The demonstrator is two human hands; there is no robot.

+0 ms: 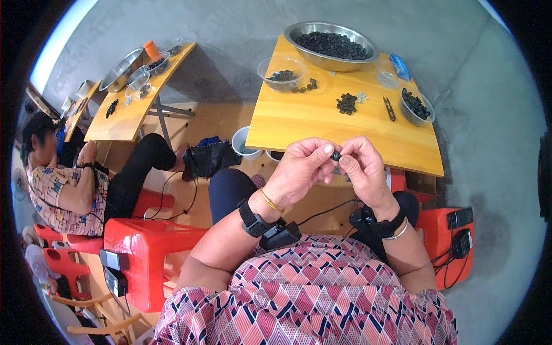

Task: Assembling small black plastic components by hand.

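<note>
Just in front of the table's near edge, my two hands meet around a small black part (336, 156), too small to name exactly. My left hand (305, 164) pinches it between thumb and fingers. From the other side, the fingertips of my right hand (367, 169) close on the same part. Beyond them on the yellow table (305, 126) lie a pile of black parts (347, 104) and a few small clear pieces (361, 97). Black thread snips (389, 108) rest to the right of that pile.
A steel basin (333, 62) full of black parts stands at the table's back. Plastic bowls (282, 85) (426, 119) hold more. A white bucket (246, 150) sits on the floor. Red stools (144, 241) flank me, with cables hanging. Another person (69, 184) sits at a table on the left.
</note>
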